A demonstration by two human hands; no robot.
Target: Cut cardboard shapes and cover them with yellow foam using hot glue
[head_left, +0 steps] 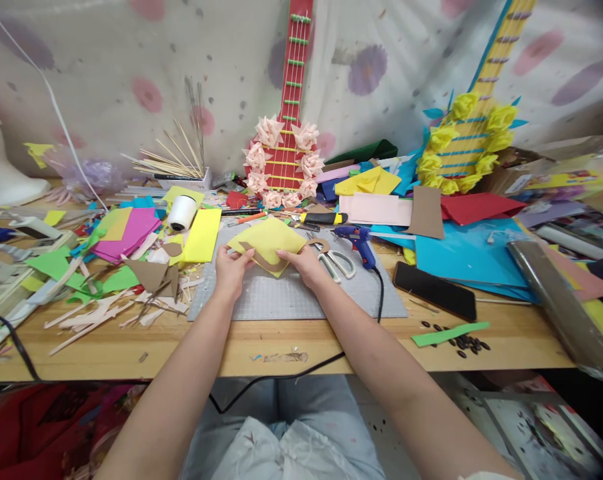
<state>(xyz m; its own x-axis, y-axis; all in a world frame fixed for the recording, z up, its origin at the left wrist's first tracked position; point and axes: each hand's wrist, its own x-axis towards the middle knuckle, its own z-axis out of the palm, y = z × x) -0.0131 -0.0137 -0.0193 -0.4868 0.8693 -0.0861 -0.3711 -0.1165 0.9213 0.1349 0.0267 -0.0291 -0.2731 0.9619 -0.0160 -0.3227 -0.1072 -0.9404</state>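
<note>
A yellow paper sheet [267, 241] lies over the grey cutting mat [291, 297], with a curved brown cardboard piece [267, 266] on its near edge. My left hand [231, 265] pinches the sheet's left corner together with the cardboard. My right hand [304, 263] presses and grips the sheet's right side. White-handled scissors [337, 261] lie just right of my right hand. A blue glue gun [357, 240] rests beyond them, its black cord trailing off the table edge.
Coloured paper scraps [126, 233], a white roll [182, 212], wooden sticks [169, 163] and strips crowd the left. A utility knife [321, 218], black phone [434, 290], blue sheet [466, 253], dark seeds [461, 343] and foil roll [556, 300] lie right. Two paper guitars, red [289, 133] and yellow [469, 133], lean behind.
</note>
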